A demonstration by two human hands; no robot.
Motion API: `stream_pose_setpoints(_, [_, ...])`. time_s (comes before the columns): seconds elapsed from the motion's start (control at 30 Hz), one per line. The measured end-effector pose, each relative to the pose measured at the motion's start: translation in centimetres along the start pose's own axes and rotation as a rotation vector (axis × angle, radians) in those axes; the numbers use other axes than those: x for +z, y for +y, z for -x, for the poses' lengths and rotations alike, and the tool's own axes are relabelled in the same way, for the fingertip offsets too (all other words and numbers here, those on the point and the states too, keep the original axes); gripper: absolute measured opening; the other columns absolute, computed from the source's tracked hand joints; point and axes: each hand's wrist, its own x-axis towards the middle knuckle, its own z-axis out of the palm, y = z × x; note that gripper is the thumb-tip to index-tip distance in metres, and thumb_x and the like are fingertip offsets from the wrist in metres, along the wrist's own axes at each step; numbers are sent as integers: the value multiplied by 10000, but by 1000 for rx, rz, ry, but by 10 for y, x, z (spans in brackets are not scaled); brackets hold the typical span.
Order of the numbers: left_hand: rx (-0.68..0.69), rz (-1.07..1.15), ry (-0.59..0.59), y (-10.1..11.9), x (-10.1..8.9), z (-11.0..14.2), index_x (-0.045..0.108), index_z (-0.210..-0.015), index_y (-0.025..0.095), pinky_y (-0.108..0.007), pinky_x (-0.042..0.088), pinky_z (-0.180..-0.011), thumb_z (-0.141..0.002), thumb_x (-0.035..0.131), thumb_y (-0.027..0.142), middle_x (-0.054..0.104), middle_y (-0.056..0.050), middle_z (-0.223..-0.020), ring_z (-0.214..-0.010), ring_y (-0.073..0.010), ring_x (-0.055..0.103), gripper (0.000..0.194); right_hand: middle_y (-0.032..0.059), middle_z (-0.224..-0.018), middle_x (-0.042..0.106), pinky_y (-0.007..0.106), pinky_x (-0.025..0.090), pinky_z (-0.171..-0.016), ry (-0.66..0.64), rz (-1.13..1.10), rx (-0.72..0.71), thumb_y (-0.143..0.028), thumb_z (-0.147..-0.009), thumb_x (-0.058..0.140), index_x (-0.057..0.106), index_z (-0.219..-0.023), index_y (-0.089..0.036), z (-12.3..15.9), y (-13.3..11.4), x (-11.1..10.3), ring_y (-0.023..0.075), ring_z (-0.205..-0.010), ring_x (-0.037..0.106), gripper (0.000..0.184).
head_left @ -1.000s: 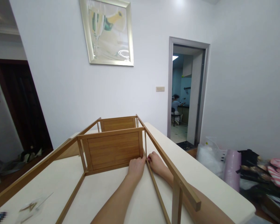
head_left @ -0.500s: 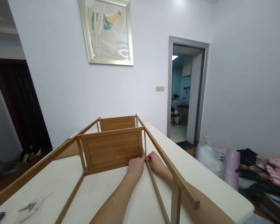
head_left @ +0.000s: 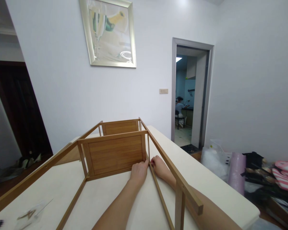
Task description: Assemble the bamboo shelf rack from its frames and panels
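Note:
A brown wooden rack frame (head_left: 158,143) lies on its side, with a slatless panel shelf (head_left: 116,155) standing upright between its rails. My left hand (head_left: 138,172) is closed at the panel's lower right corner, where the shelf meets the lower rail (head_left: 159,195). On the outer side of that same joint is my right hand (head_left: 158,166), its fingers curled in a pinch close to the rail. Whatever sits between those fingertips is hidden. A second shelf panel (head_left: 120,127) shows farther back in the frame.
The rack rests on a cream table (head_left: 213,188). At the left lies a clear bag with small metal parts (head_left: 28,214). Right of the table are a purple roll (head_left: 237,172) and piled goods. A person (head_left: 179,107) sits beyond the doorway (head_left: 174,89).
The view has shifted very slightly to the right. Both hands stay at the same joint, and the rack stands as before.

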Motion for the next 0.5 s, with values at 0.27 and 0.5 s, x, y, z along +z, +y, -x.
stream_pose_setpoints(0.27, [8,-7,15,0,1,1,550,-1195,253,-336,490,-767,-987,277,245,721,-99,-1021,-929,-236,694,343,92,-916,654,242,425,-725,7,-4,22,-111,-809,531,669,-866,-136,1,-3,-4,169,-816,599,152])
stream_pose_setpoints(0.5, [-1,-1,5,0,0,0,541,-1212,256,-331,488,-782,-986,294,246,718,-101,-1030,-943,-231,691,335,73,-865,641,237,427,-730,-9,-5,-1,-78,-788,518,664,-785,-144,2,-3,-6,160,-794,588,160])
